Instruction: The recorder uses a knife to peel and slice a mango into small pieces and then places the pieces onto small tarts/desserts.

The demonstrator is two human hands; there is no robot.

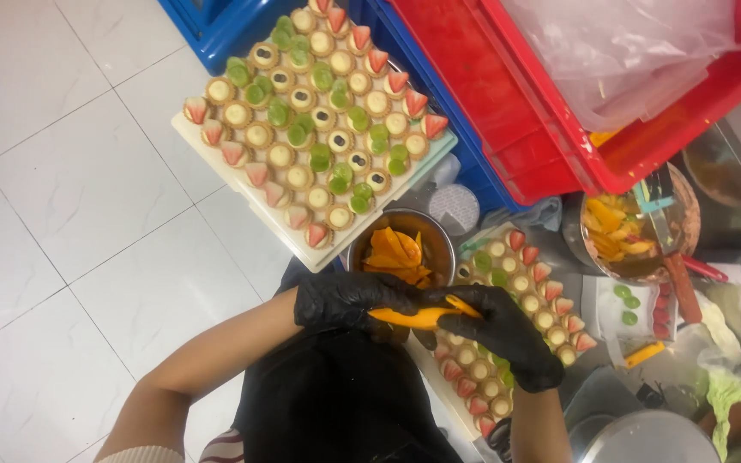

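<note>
Both hands wear black gloves. My left hand and my right hand together hold an orange slice of fruit, one at each end, just below a steel bowl of orange fruit pieces. A white tray of small tarts topped with strawberry, green fruit and cream lies beyond the bowl. A second tray of tarts sits under my right hand.
A red crate with a plastic bag in it rests on a blue crate at the top. At right stand a bowl of fruit scraps, a knife and a small fruit tray. White floor tiles fill the left.
</note>
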